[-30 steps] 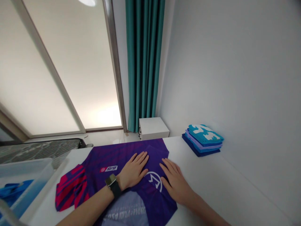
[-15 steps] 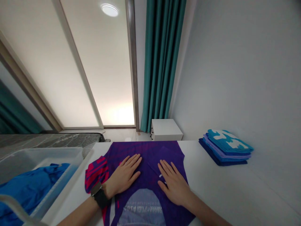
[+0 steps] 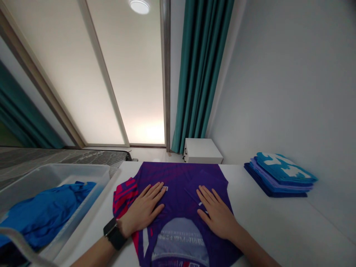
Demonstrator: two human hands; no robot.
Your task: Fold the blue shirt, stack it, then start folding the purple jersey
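Observation:
A purple sports shirt (image 3: 180,185) with a red and purple striped sleeve (image 3: 124,193) lies spread on the white table (image 3: 278,226). My left hand (image 3: 143,211), with a dark watch on its wrist, rests flat on the shirt's left part near the sleeve. Flat on the shirt's right part lies my right hand (image 3: 218,215), fingers apart. Neither hand grips the cloth. A pale grey panel with lettering (image 3: 180,241) shows on the shirt between my forearms.
A clear plastic bin (image 3: 69,174) holding crumpled blue cloth (image 3: 44,211) stands at the left. A stack of folded blue and purple clothes (image 3: 280,174) sits at the right by the wall. Beyond the table are a small white cabinet (image 3: 201,150) and a teal curtain (image 3: 203,70).
The view has swung left, so the bin fills more of the frame. Both hands have slid apart and toward me over the shirt, staying flat on it.

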